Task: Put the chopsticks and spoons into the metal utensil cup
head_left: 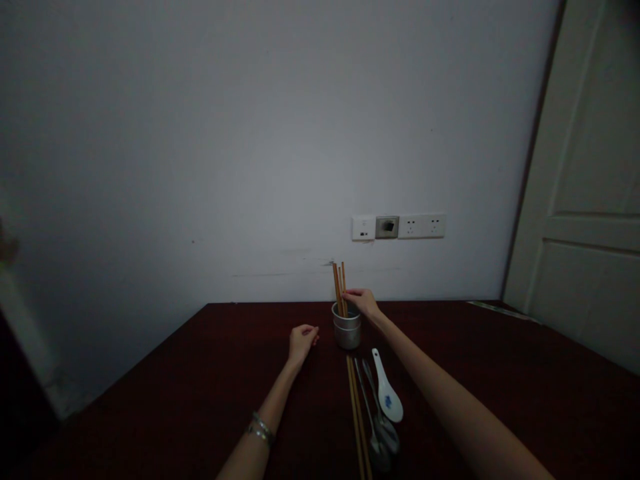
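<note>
A grey metal cup (347, 333) stands upright on the dark red table, with several wooden chopsticks (337, 283) leaning inside it. At the cup's rim, my right hand (363, 301) pinches one of the chopsticks between thumb and fingertips. My left hand (303, 341) rests left of the cup, apart from it, its fingers curled closed with nothing visible in them. In front of the cup lie a pair of wooden chopsticks (358, 417), two long-handled metal spoons (383, 427) and a white ceramic spoon (386, 393) with a blue mark.
The dark red table (200, 380) meets a pale wall behind the cup. Sockets and a switch (400, 227) are set in the wall. At right stands a white door (590, 233), with a thin flat strip (503, 311) lying at the table's back right edge.
</note>
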{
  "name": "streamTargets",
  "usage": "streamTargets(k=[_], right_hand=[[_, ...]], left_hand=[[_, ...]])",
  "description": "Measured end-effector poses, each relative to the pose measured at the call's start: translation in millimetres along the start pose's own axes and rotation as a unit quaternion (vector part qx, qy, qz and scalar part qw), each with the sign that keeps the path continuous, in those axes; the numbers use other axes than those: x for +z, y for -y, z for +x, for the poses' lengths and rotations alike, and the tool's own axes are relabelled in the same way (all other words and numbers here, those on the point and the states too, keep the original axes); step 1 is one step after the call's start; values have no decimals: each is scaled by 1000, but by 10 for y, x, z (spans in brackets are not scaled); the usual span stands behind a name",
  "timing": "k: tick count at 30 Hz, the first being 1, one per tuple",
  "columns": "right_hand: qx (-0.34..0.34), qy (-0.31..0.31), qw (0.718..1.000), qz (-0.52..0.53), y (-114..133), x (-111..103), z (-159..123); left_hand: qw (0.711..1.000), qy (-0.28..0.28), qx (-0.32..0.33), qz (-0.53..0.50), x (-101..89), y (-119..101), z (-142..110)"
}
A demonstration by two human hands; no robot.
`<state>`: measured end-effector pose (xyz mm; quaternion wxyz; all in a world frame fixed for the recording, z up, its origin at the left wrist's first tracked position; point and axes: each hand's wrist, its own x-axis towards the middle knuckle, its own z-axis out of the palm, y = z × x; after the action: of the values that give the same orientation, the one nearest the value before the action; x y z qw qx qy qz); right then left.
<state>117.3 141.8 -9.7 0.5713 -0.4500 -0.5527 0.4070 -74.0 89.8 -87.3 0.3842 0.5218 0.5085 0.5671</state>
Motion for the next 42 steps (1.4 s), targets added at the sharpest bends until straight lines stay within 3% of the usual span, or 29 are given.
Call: streamTargets(k=[21, 26, 31, 33, 37, 42], right_hand=[[29, 31, 999, 18, -42, -60, 14], [57, 39, 998, 4, -101, -269, -19], [61, -5, 994, -93, -251, -717, -172], [29, -35, 979, -196, -354, -939, -272], [-27, -50, 914, -401, -580, -1328, -541], [-63, -28, 841, -537, -725, -1465, -864]], left_hand=[[1000, 6, 6, 5, -3, 110, 63], [1000, 4, 14, 14, -9, 132, 65], [999, 10, 27, 17, -12, 149, 70], [999, 11, 26, 20, -15, 144, 64], [999, 11, 30, 30, -22, 109, 34], [999, 7, 30, 31, -12, 63, 12]])
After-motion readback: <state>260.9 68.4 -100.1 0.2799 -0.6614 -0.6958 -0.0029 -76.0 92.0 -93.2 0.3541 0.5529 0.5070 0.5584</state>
